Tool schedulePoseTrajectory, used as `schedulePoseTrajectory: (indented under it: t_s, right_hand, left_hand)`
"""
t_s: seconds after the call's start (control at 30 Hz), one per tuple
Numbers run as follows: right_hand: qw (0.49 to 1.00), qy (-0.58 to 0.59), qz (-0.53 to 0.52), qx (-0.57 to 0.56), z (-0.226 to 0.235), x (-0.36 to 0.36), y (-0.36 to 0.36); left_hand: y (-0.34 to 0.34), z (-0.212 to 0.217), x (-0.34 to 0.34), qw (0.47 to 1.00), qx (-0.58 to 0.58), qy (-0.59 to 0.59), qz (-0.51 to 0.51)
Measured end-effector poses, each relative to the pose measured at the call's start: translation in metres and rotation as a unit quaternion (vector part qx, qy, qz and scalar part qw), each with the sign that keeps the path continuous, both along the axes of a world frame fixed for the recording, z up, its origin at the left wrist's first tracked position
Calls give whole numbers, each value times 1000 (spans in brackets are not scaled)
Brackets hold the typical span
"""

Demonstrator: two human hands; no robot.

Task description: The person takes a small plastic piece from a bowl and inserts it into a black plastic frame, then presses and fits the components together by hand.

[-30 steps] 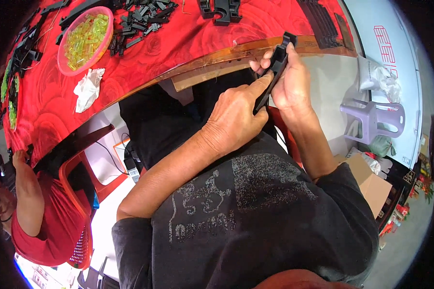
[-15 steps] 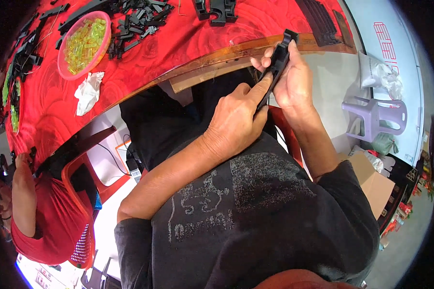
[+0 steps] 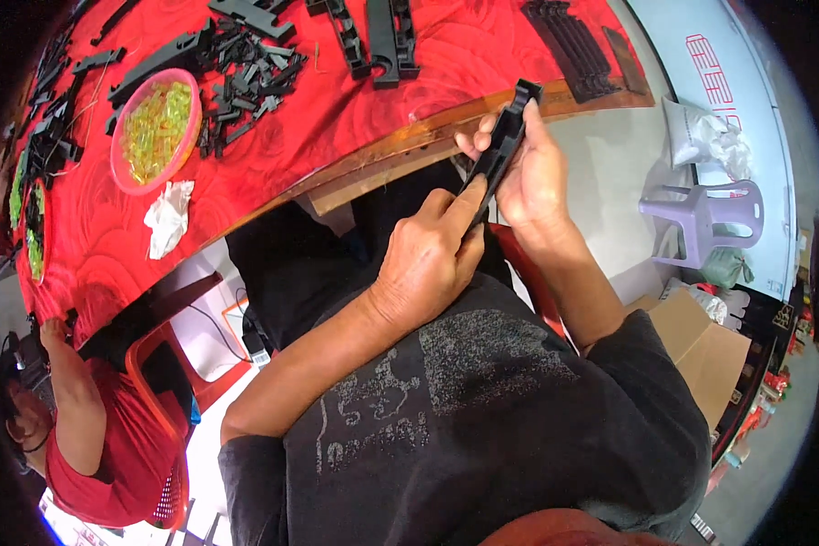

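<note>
Between my two hands, just off the table's front edge, slants a long narrow black plastic housing [image 3: 502, 151] with recesses along it. My right hand [image 3: 539, 177] cradles its upper part, the thumb near the top end and the fingers curled round behind. Lower down, my left hand [image 3: 432, 250] grips the other end, its index finger pressed along the part. My left fingers hide that lower end. On the table beyond lie similar black housings [image 3: 384, 45].
On the red-covered table [image 3: 273, 155], a pink bowl [image 3: 118, 168] holds clear yellow-green vials beside a heap of small black pieces [image 3: 250, 86] and crumpled tissue [image 3: 168, 218]. Black strips [image 3: 573, 50] lie far right. A co-worker in red [image 3: 109, 437] sits left; a purple stool [image 3: 701, 214] stands right.
The view has shifted, so more of the table's far side shows. Both hands keep their hold on the black housing, with little change in grip. The co-worker's arm has moved slightly.
</note>
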State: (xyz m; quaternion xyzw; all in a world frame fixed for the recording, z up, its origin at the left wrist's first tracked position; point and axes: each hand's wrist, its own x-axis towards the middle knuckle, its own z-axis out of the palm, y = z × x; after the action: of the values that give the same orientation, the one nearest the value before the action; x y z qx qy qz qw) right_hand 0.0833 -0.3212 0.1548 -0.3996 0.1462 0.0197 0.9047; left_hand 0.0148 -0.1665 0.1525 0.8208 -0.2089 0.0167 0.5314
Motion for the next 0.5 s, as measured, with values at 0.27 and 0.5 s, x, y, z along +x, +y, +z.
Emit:
schedulePoseTrajectory:
  t_s: [0.27,0.5]
  right_hand:
    - [998,44,-4,-41,-7,-9,3]
    - [998,55,-5,-40,-14,-10,3]
  left_hand:
    - [-1,3,5,994,24,78,-72]
    - [-6,-4,12,993,26,73,-84]
